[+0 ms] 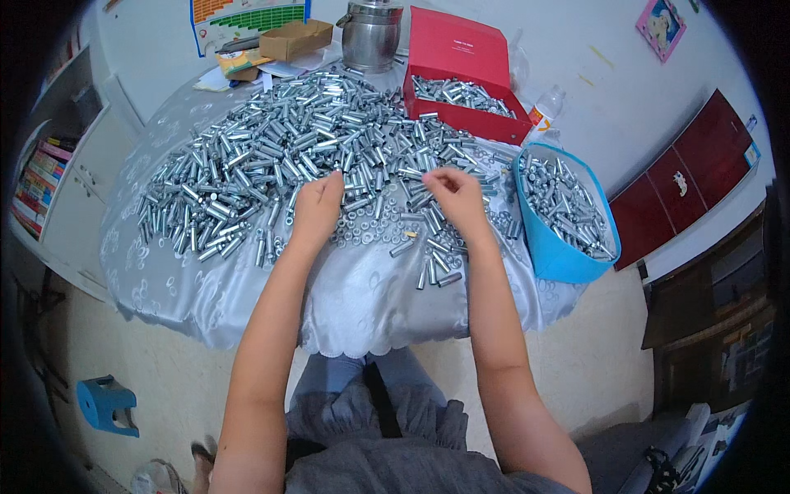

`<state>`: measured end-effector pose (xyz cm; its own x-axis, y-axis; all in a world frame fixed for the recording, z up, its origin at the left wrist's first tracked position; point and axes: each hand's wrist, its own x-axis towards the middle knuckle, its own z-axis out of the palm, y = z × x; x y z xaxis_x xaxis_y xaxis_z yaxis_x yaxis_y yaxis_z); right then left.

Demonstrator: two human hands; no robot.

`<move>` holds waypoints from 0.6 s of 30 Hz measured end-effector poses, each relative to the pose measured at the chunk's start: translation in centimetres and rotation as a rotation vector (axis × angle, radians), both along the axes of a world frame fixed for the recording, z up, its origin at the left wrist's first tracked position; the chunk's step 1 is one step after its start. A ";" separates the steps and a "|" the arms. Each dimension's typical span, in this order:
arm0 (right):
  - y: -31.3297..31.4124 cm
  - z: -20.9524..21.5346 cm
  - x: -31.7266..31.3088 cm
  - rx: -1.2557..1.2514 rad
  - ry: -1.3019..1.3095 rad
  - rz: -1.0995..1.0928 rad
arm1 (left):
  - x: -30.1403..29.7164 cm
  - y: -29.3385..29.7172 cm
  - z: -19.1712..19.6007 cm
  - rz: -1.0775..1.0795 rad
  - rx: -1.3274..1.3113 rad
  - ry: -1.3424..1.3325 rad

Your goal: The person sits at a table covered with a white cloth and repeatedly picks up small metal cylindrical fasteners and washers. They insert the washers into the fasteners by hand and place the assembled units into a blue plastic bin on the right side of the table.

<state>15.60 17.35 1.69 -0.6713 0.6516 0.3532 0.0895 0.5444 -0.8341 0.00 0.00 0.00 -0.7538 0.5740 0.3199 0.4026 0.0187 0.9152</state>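
Note:
A large heap of silvery metal sleeve anchors (pixel 271 136) covers the middle and back of the table. My left hand (pixel 319 207) is closed at the heap's front edge, thumb uppermost; whatever lies in its fingers is hidden. To its right, my right hand (pixel 461 202) is pinched, with thumb and fingertips together over the heap; anything between them is too small to make out. Small metal washers or nuts (pixel 362 228) are spread on the cloth between the two hands. Several loose metal sleeves (pixel 439 262) lie nearer to me, below my right hand.
A blue fabric bin (pixel 568 262) full of metal parts stands at the right. Behind are an open red box (pixel 465 122) holding more parts, a plastic bottle (pixel 546 111), a steel pot (pixel 370 37) and a cardboard box (pixel 296 39). A blue stool (pixel 107 403) stands on the floor at left.

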 end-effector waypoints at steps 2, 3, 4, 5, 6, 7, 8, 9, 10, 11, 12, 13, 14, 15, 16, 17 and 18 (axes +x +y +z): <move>-1.2 0.9 0.3 0.204 -0.015 -0.012 | 0.4 -0.1 -0.3 -0.015 -0.004 -0.030; -1.0 1.0 0.3 0.205 -0.029 -0.002 | 0.3 0.0 -0.3 -0.022 0.009 -0.033; -0.8 1.1 0.2 0.206 -0.044 0.009 | 0.2 0.1 -0.2 -0.029 0.022 -0.036; -0.6 1.1 0.2 0.206 -0.058 0.020 | 0.1 0.2 -0.2 -0.035 0.035 -0.039; -0.4 1.2 0.5 0.298 -0.186 0.032 | 0.1 0.3 -0.5 -0.027 0.032 -0.019; -0.3 1.0 0.5 0.352 -0.160 0.044 | 0.2 0.4 -0.7 -0.024 0.052 -0.022; -0.2 0.5 0.3 0.406 -0.133 0.057 | 0.4 0.5 -0.7 -0.020 0.071 -0.025; -0.4 0.1 0.2 0.455 -0.104 0.065 | 0.6 0.6 -0.7 -0.021 0.087 -0.025; -0.8 -0.3 0.0 0.458 -0.075 0.057 | 0.6 0.5 -0.4 -0.021 0.100 -0.056; -1.2 -0.4 -0.4 0.434 -0.098 0.109 | 0.7 0.4 -0.1 -0.021 0.113 -0.087; -1.5 -0.3 -0.7 0.414 -0.122 0.163 | 0.7 0.3 0.0 -0.018 0.130 -0.119; -1.8 -0.2 -0.9 0.394 -0.146 0.217 | 0.6 0.4 -0.1 -0.017 0.154 -0.108; -1.7 -0.5 -1.0 0.425 -0.239 0.238 | 0.5 0.5 -0.3 -0.015 0.179 -0.096; -2.0 -0.5 -0.9 0.491 -0.255 0.224 | 0.4 0.5 -0.4 -0.012 0.205 -0.086; -2.5 -0.4 -0.8 0.556 -0.272 0.209 | 0.4 0.4 -0.4 -0.038 0.216 -0.123; -2.7 -0.4 -0.7 0.622 -0.288 0.193 | 0.6 0.4 -0.2 -0.031 0.212 -0.113; -2.5 -0.7 -0.8 0.613 -0.280 0.202 | 0.8 0.4 0.1 -0.026 0.208 -0.102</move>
<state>14.85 14.88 0.99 -0.8773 0.2435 0.4135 0.1039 0.9376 -0.3318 0.78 0.42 0.07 -0.7738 0.5236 0.3565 0.3061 -0.1838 0.9341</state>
